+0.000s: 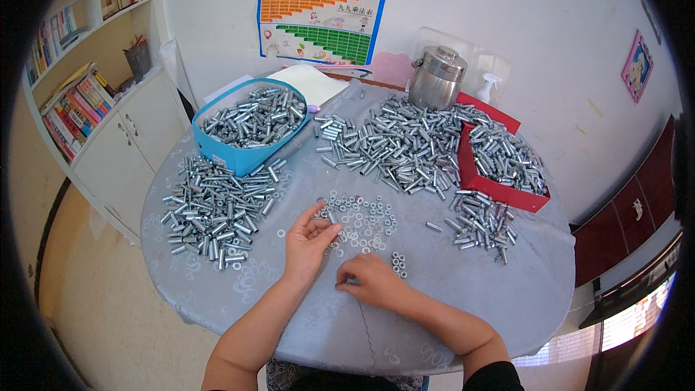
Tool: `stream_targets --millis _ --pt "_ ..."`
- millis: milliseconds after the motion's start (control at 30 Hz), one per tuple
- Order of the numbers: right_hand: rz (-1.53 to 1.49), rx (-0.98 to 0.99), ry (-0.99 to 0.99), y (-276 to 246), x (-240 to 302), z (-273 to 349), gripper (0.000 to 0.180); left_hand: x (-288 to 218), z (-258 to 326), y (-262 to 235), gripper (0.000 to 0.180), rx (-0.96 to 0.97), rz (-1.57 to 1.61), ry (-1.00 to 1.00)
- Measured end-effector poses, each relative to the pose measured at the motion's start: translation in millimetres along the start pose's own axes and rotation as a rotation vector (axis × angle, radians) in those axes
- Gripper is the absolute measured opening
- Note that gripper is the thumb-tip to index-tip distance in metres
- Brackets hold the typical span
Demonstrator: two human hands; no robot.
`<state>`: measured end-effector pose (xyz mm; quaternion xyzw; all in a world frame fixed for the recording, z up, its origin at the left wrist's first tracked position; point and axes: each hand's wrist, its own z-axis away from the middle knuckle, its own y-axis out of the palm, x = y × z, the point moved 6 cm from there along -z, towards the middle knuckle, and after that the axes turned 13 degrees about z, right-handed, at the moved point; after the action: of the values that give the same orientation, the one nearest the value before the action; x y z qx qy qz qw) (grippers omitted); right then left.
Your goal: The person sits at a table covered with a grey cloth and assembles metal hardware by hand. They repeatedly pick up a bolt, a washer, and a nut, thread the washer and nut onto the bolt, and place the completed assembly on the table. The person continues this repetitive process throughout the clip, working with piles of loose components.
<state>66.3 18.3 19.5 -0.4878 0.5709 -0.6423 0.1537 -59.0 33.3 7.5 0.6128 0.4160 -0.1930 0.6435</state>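
My left hand [308, 240] is closed, its thumb and fingers pinching a short silver metal sleeve [331, 217] above the table. Lower and to the right, my right hand [371, 279] is curled with its fingertips together; whatever they hold, if anything, is hidden. Just beyond both hands, loose washers [353, 237] and nuts [381, 209] lie spread on the grey tablecloth. A small group of nuts [399, 263] sits right beside my right hand.
A blue box [246, 158] full of metal sleeves stands at the far left, with a pile of bolts and sleeves [217, 206] before it. Another large heap [405, 141] covers the back right, next to a red box [499, 197]. Behind stands a steel pot [438, 78].
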Motion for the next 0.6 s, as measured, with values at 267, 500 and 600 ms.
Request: stream_targets --millis 267,500,600 --pt "-0.546 -0.444 0.321 -30 -50 12 0.013 10 2 -1 0.018 -0.041 0.049 -0.191" --pt "-0.654 -0.452 0.349 -29 -56 12 0.012 20 6 -1 0.015 -0.033 0.158 -0.317" --pt "-0.658 -0.489 0.364 -35 -55 13 0.012 24 9 3 0.015 -0.011 0.167 -0.433"
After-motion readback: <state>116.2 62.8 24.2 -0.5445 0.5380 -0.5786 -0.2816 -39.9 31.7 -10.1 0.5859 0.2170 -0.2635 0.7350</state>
